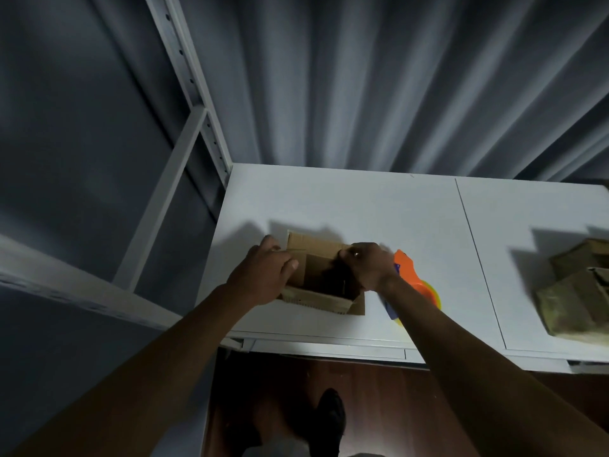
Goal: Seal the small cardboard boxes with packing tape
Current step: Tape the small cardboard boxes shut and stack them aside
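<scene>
On the white table, an orange tape dispenser lies partly hidden behind the right forearm; more boxes sit far right. The open brown box sits near the front edge. The left hand rests relaxed on its left flap; the right hand pinches the right flap.

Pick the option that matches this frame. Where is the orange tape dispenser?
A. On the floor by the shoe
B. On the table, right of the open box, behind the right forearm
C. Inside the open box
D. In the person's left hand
B: the orange tape dispenser lies on the white table just right of the open cardboard box, partly hidden by the right hand; both hands are at the box flaps.
</scene>
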